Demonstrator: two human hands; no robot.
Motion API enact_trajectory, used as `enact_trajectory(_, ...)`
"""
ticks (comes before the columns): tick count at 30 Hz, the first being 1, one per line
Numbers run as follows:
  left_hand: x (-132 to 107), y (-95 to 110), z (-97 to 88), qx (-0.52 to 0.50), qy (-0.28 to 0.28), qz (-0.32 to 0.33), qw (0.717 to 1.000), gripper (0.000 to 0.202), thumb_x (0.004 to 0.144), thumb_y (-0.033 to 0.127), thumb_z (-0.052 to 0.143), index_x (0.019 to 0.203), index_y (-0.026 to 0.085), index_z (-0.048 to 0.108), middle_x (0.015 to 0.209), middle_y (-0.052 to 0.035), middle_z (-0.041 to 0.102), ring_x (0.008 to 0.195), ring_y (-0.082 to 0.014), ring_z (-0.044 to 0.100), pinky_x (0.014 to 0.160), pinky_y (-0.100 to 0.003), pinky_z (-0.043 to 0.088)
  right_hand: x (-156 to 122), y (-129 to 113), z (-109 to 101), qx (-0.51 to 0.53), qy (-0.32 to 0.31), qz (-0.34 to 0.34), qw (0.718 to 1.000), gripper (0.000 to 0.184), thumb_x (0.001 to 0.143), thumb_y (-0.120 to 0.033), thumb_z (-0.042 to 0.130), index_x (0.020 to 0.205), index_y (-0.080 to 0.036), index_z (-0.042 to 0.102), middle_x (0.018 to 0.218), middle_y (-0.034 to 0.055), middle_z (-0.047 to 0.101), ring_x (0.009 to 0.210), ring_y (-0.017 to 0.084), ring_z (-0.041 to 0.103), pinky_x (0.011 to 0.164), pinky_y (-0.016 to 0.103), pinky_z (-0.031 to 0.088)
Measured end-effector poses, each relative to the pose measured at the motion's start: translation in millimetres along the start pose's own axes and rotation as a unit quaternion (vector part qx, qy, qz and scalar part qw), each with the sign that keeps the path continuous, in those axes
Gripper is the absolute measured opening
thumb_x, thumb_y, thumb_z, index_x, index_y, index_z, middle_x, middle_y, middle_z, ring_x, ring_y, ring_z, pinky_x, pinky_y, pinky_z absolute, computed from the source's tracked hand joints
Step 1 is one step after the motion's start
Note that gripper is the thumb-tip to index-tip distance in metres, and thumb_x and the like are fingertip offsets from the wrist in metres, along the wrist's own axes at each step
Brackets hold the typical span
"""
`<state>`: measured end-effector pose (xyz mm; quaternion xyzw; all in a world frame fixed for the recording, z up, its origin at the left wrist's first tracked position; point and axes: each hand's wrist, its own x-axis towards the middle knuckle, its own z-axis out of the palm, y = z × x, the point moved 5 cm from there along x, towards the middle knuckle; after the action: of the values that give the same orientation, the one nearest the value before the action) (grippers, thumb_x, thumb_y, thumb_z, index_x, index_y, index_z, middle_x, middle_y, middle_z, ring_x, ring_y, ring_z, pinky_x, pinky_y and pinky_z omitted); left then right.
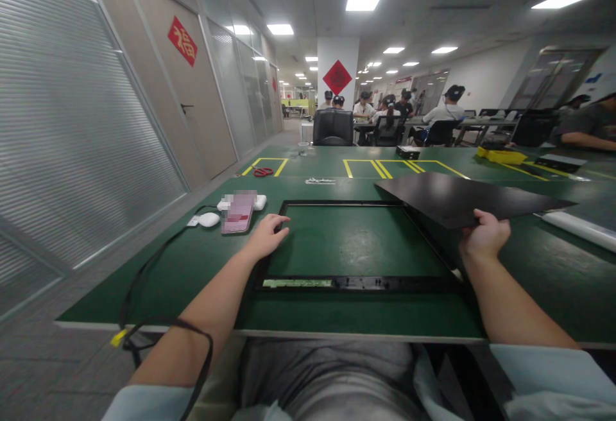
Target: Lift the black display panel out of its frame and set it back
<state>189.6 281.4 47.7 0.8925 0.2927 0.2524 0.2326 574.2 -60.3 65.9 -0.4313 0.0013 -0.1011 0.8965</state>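
Our right hand (486, 236) is closed on the near edge of a thin, flat black panel (452, 197), which tilts above the right side of a rectangular black frame (385, 284) lying flat; whether the two touch we cannot tell. Our left hand (267, 236), well apart from the right, curls at the frame's left side, though we cannot tell if it grips. We judge the step in hand to be handling the loose panel beside the steadied frame; the next move calls for a firm hold and corners kept off the rails. Beneath lies a green-topped table (337, 319) with yellow tape outlines (360, 161), red-handled scissors (263, 172), a pink smartphone (238, 214) and a long white roll (584, 231). Beyond stands a black leather-look chair (333, 127), and people sit at desks under bright ceiling panels (364, 1).
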Motion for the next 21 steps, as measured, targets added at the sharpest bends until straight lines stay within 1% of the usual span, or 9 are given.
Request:
enact_trajectory(3,0.0,0.4,-0.3,0.002,-0.003,0.002,1.0,0.041,0.083,0.038,0.056,0.116,0.018,0.071,0.12,-0.0115,0.064,0.113,-0.0279,0.062,0.105,-0.044,0.048,4.4,-0.8,-3.5,0.006,0.02,-0.02,1.0,0.023,0.061,-0.008,0.056,0.079,-0.019,0.049,0.074,-0.0033,0.054,0.063,0.011,0.056,0.043,0.016,0.044)
enact_trajectory(7,0.7,0.6,-0.9,0.005,-0.006,0.009,1.0,0.041,0.082,0.039,0.056,0.113,0.018,0.072,0.119,-0.0118,0.064,0.116,-0.029,0.062,0.106,-0.045,0.047,8.1,2.4,-4.4,0.006,0.019,0.004,1.0,0.02,0.068,-0.007,0.054,0.082,-0.021,0.05,0.073,-0.0033,0.055,0.066,0.012,0.058,0.046,0.017,0.049)
enact_trajectory(9,1.2,-0.1,-0.8,0.005,-0.008,0.011,1.0,0.04,0.082,0.039,0.056,0.113,0.019,0.072,0.119,-0.0115,0.064,0.116,-0.0288,0.062,0.107,-0.045,0.047,7.1,3.4,-5.5,0.004,0.033,0.023,0.999,0.021,0.07,-0.006,0.053,0.083,-0.022,0.048,0.073,-0.0038,0.056,0.066,0.013,0.059,0.047,0.018,0.05)
enact_trajectory(11,1.5,-0.7,-0.7,0.004,-0.006,0.016,1.0,0.038,0.082,0.039,0.057,0.111,0.02,0.073,0.118,-0.0107,0.065,0.116,-0.0285,0.062,0.107,-0.045,0.046,4.7,3.9,-6.3,-0.003,0.049,0.04,0.998,0.021,0.072,-0.006,0.052,0.084,-0.023,0.046,0.074,-0.0047,0.056,0.065,0.012,0.059,0.048,0.018,0.052)
enact_trajectory(15,1.5,-0.6,-0.9,0.002,-0.001,0.02,1.0,0.037,0.081,0.039,0.057,0.109,0.02,0.073,0.118,-0.0109,0.065,0.116,-0.0286,0.062,0.109,-0.046,0.045,0.5,5.6,-4.3,-0.015,0.049,0.059,0.997,0.026,0.07,-0.004,0.053,0.085,-0.023,0.042,0.078,-0.0066,0.055,0.066,0.009,0.06,0.051,0.017,0.055)
enact_trajectory(17,1.3,0.0,-0.6,0.006,-0.006,0.019,1.0,0.038,0.082,0.038,0.057,0.11,0.019,0.073,0.118,-0.0115,0.064,0.117,-0.0289,0.061,0.109,-0.046,0.045,1.3,8.3,-4.5,-0.027,0.055,0.065,0.996,0.028,0.069,-0.003,0.054,0.084,-0.024,0.042,0.08,-0.0056,0.057,0.066,0.01,0.061,0.05,0.017,0.056)
enact_trajectory(21,1.2,0.7,-0.3,0.014,-0.013,0.016,1.0,0.039,0.082,0.039,0.056,0.111,0.018,0.073,0.119,-0.0124,0.064,0.118,-0.0297,0.061,0.109,-0.046,0.045,10.8,17.9,-9.0,-0.046,0.074,0.093,0.992,0.024,0.071,-0.005,0.054,0.081,-0.026,0.047,0.088,-0.001,0.062,0.067,0.012,0.063,0.046,0.018,0.057)
